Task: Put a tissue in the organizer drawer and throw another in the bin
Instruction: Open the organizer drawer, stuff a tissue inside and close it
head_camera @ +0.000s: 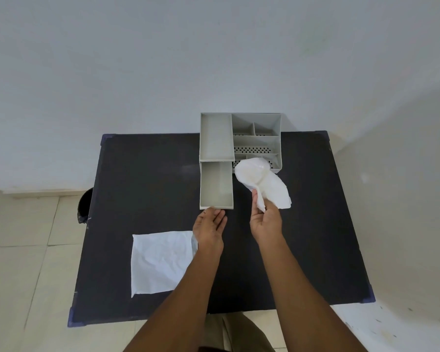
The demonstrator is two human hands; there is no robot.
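A grey plastic organizer (257,128) stands at the far edge of the black table (315,224). Its drawer (216,186) is pulled out toward me and holds nothing. My left hand (210,226) rests open just at the drawer's front edge, fingertips touching or almost touching it. My right hand (266,221) pinches a crumpled white tissue (261,180) and holds it up to the right of the drawer, in front of the organizer's perforated compartments. A second tissue (160,260) lies flat on the table at the near left, partly under my left forearm.
A dark bin (85,205) stands on the tiled floor beside the table's left edge, mostly hidden by the tabletop. A pale wall rises right behind the organizer. Another wall lies to the right of the table.
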